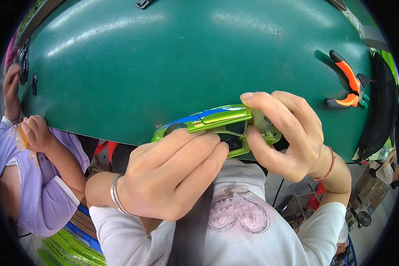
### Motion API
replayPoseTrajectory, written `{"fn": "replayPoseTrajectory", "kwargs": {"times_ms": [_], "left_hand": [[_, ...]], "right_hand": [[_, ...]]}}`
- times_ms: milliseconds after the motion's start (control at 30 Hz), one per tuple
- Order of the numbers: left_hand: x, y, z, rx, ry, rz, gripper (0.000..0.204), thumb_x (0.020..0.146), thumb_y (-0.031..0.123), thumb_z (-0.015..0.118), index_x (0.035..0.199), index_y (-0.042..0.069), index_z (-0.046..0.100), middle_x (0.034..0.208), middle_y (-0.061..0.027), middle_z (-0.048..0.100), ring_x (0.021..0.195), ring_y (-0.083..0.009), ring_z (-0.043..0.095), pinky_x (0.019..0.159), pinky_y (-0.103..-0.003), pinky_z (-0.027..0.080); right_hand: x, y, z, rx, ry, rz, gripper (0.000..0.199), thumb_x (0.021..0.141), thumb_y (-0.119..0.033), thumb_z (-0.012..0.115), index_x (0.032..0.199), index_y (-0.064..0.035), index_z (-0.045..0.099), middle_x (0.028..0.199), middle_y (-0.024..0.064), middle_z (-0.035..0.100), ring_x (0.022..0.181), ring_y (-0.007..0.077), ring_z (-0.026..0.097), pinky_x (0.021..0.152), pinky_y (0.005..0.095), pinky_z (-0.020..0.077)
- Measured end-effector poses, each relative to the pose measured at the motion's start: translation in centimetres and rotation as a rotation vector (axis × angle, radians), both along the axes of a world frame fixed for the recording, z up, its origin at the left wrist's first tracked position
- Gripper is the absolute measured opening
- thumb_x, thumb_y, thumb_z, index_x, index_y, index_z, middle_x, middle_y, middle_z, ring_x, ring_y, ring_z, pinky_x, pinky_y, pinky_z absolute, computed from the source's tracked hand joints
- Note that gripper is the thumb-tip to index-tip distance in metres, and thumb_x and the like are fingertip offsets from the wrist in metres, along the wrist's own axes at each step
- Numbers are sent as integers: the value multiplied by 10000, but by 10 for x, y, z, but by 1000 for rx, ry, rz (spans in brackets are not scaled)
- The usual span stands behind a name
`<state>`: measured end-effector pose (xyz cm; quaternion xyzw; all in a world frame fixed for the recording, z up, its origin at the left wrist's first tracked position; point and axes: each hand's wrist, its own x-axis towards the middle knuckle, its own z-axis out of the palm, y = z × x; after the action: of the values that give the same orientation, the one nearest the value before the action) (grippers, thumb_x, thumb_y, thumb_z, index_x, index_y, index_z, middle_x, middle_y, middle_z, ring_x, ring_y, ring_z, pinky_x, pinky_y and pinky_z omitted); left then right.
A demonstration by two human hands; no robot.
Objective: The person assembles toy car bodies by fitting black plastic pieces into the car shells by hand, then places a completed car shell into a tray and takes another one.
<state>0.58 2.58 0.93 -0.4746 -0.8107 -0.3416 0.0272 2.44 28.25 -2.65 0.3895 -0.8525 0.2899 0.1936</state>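
Observation:
In front of my chest, just over the table's near edge, I hold a glossy green toy car body (221, 118) with a blue stripe and dark openings. My left hand (175, 170) is wrapped round its left and near side. At the right end, my right hand (288, 133) closes its thumb and index finger on the shell's edge. A clear, pale green-tinted part (270, 131) shows behind those fingers; whether it is joined to the shell I cannot tell.
Pliers with orange-black handles (348, 82) lie spread on the green table (181, 62) at right, by a long black bundle (379, 106). Black pieces (34, 83) lie at the left edge, another (143, 3) at the far edge. A person in lilac (48, 195) sits at left, holding something yellow-orange.

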Motion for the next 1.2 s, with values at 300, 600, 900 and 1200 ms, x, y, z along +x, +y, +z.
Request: {"fn": "replayPoseTrajectory", "kwargs": {"times_ms": [300, 600, 900, 1200], "left_hand": [[2, 2, 3, -51, -61, 61, 352, 653, 9, 708, 990, -83, 752, 924, -193, 768, 717, -285, 732, 589, -335, 575], [-1, 2, 6, -46, -96, 64, 320, 656, 32, 723, 959, -62, 763, 909, -179, 764, 733, -279, 736, 581, -331, 580], [1, 9, 7, -34, -48, 56, 340, 654, 81, 741, 960, -68, 748, 905, -183, 754, 775, -302, 754, 638, -351, 626], [0, 11, -14, 98, -8, 68, 363, 610, 52, 747, 945, -88, 739, 892, -180, 699, 740, -289, 712, 629, -355, 607]], "right_hand": [[3, 4, 1, 15, -47, 12, 285, 637, -46, 771, 897, -4, 662, 1199, 303, 717, 857, 330, 683, 706, 372, 593], [0, 3, 2, 17, -76, 6, 264, 663, -54, 749, 909, -10, 664, 1207, 307, 714, 869, 337, 691, 715, 376, 600], [6, -1, 9, 58, -102, -42, 259, 699, -91, 775, 934, -27, 686, 1203, 307, 716, 901, 350, 696, 730, 394, 598], [4, 2, 2, -67, -224, 20, 266, 698, -124, 766, 953, -62, 726, 1266, 289, 690, 1083, 415, 639, 820, 470, 568]]}}
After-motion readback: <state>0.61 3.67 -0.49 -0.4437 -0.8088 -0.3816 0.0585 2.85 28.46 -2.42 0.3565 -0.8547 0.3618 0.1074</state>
